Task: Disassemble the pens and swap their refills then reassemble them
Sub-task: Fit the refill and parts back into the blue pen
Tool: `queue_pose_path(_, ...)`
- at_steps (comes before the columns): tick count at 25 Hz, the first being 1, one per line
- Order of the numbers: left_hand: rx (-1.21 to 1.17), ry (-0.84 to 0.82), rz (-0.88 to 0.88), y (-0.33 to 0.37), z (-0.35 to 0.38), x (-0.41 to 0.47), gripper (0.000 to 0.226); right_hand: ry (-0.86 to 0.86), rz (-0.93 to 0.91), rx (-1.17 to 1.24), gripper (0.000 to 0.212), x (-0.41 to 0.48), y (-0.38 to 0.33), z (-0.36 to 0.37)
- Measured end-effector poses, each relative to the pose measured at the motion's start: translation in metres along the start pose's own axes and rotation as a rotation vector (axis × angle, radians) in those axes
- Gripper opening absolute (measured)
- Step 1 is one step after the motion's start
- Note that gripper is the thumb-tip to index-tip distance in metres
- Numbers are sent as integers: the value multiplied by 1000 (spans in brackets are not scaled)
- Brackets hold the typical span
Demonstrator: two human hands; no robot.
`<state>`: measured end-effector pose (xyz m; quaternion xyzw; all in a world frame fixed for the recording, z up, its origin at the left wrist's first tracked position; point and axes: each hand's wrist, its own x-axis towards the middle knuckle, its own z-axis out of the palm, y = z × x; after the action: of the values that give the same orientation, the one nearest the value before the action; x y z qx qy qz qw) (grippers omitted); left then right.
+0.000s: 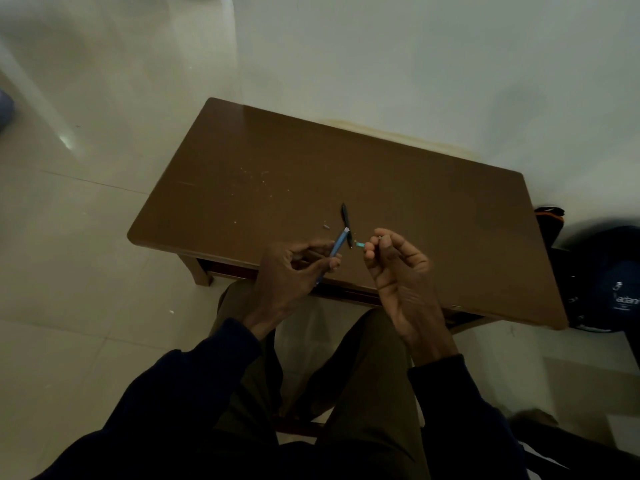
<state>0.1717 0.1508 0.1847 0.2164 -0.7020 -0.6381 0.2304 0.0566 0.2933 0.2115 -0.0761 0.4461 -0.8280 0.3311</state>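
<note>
My left hand (294,268) grips a blue pen barrel (338,243), which points up and to the right over the near edge of the brown table (415,188). My right hand (394,265) pinches a small teal pen piece (360,244) at its fingertips, a short gap from the barrel's pale tip. A black pen (346,221) lies on the table just beyond both hands. A tiny grey part (325,225) rests on the table to the left of the black pen.
The low wooden table stands on a pale tiled floor. A dark bag (602,278) sits on the floor by the table's right end. My knees are under the table's near edge.
</note>
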Motion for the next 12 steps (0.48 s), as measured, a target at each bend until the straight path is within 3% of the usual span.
queue_pose_path(5,-6,5,38,1,-1,1,28,-28,30,49,16,-2,0,4)
queue_pose_path(12,-20,-14,45,1,-3,2,26,-56,21,-64,20,-3,-1,-5)
